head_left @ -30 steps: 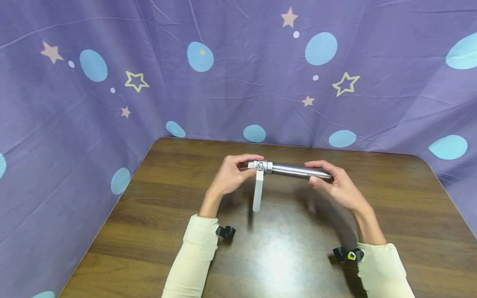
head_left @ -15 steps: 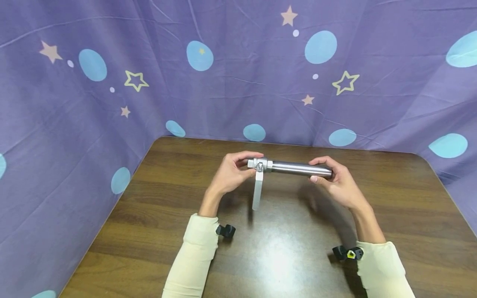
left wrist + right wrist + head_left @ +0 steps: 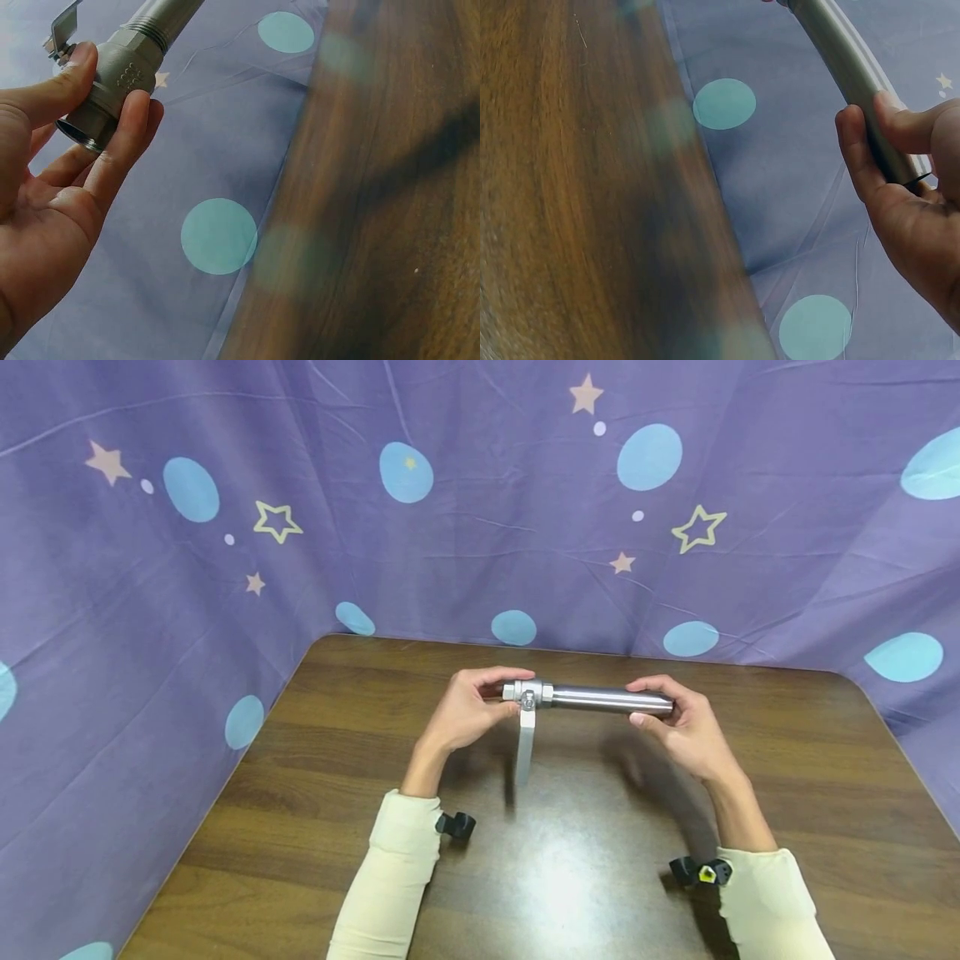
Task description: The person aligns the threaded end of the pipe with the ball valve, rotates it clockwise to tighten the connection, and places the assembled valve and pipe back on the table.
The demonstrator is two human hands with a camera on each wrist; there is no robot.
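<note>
A silver ball valve [image 3: 534, 692] and a shiny metal pipe [image 3: 600, 698] are joined end to end, held level above the table. My left hand [image 3: 468, 710] grips the valve body between thumb and fingers. From the valve a flat lever handle [image 3: 525, 747] points toward me. In the left wrist view the valve [image 3: 124, 71] shows its open threaded end, and some pipe threads show at the joint. At the pipe's other end, my right hand [image 3: 686, 731] pinches it with thumb and fingers. The right wrist view shows the pipe [image 3: 847, 64] between thumb and fingertips.
Under both hands lies a brown wooden table [image 3: 315, 760] with rounded far corners and a bright glare spot. A purple curtain [image 3: 480, 552] with stars and blue dots hangs behind and to the left. Black camera mounts [image 3: 459, 825] sit at both sleeve cuffs.
My right hand has shifted its hold slightly along the pipe, toward its right end. The left hand keeps its grip on the valve. The lever handle still points toward me.
</note>
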